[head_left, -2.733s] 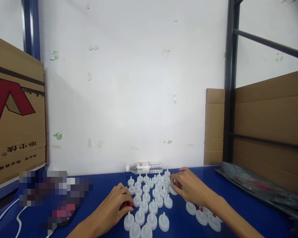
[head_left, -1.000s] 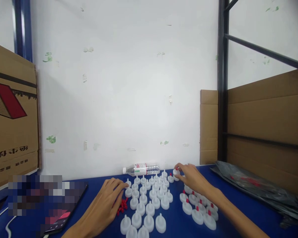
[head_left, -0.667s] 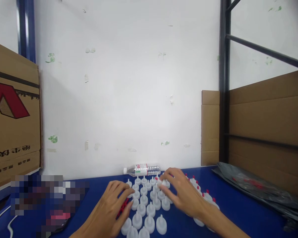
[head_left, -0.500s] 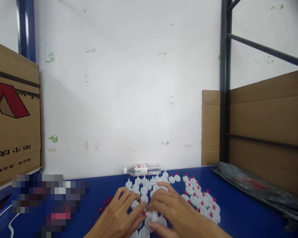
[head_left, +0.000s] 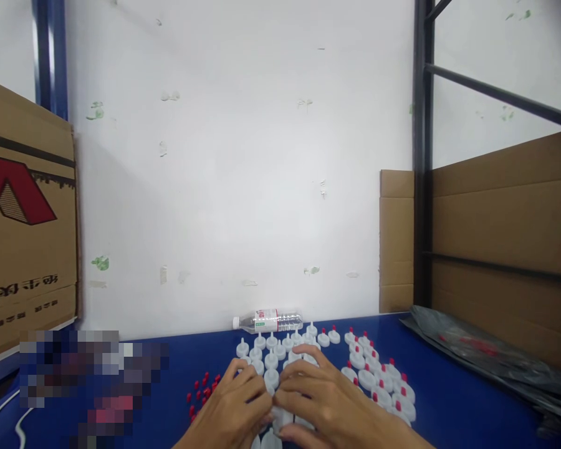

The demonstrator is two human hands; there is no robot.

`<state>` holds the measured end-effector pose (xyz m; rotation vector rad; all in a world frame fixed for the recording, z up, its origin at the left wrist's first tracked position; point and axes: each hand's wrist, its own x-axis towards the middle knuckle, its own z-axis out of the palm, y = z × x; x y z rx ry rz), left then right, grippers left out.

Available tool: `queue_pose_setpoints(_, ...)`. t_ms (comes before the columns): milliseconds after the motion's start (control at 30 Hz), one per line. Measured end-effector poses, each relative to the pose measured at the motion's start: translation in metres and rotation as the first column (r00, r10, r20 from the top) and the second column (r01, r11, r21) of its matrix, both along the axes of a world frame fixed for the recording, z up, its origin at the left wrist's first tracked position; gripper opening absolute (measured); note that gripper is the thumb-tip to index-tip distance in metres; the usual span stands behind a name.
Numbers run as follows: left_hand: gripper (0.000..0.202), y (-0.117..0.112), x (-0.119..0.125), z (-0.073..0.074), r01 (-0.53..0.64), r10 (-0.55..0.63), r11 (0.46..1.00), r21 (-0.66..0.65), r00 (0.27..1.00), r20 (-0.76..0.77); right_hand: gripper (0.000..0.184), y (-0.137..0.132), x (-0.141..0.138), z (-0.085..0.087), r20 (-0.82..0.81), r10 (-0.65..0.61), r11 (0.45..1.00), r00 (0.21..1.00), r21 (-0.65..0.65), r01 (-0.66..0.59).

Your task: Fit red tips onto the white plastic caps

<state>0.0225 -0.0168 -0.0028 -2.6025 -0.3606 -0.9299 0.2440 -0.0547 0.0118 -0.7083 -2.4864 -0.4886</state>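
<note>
My right hand (head_left: 325,396) is closed around a white nozzle cap (head_left: 283,421), which lies tipped on its side with its nozzle end toward the left. My left hand (head_left: 243,399) meets it from the left, fingers pinched at the nozzle end over a small red tip cap that they now largely hide. Under and beyond both hands stand several white nozzle caps with bare spouts (head_left: 271,358). Small loose red tip caps (head_left: 206,393) lie just left of my left hand. To the right of my right hand are several white nozzle caps with red tips (head_left: 383,380).
A clear plastic bottle (head_left: 266,320) lies on the blue table (head_left: 182,355) against the white wall. A grey plastic bag (head_left: 477,349) covers the right side. Cardboard (head_left: 28,249) stands at left, and a black metal frame (head_left: 423,187) at right.
My left hand has shifted slightly right, closing over the nozzle end and hiding the red tip. The white cap has turned a little in my right hand. More loose red caps show.
</note>
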Motion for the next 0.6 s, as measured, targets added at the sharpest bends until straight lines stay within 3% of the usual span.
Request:
queue_pose_setpoints(167, 0.032, 0.008, -0.008, -0.01, 0.046, -0.028, 0.93, -0.365, 0.998, 0.055, 0.016, 0.006, 0.009, 0.002, -0.04, 0.014, 0.996, 0.999, 0.091, -0.01)
queue_pose_setpoints(300, 0.041, 0.016, -0.028, -0.001, -0.121, 0.241, 0.789, -0.602, 0.963, 0.123, 0.023, 0.027, 0.042, 0.007, -0.136, -0.123, 0.983, 0.983, 0.118, 0.139)
queue_pose_setpoints(433, 0.041, 0.037, -0.046, 0.01, -0.279, 0.381, 0.781, -0.558, 0.922, 0.073, 0.017, 0.049, 0.073, 0.01, -0.264, -0.334, 0.938, 0.905, -0.001, 0.346)
queue_pose_setpoints(600, 0.032, 0.062, -0.057, -0.01, -0.401, 0.462, 0.799, -0.449, 0.887, 0.03, 0.01, 0.063, 0.088, -0.001, -0.224, -0.544, 0.837, 0.808, -0.204, 0.507)
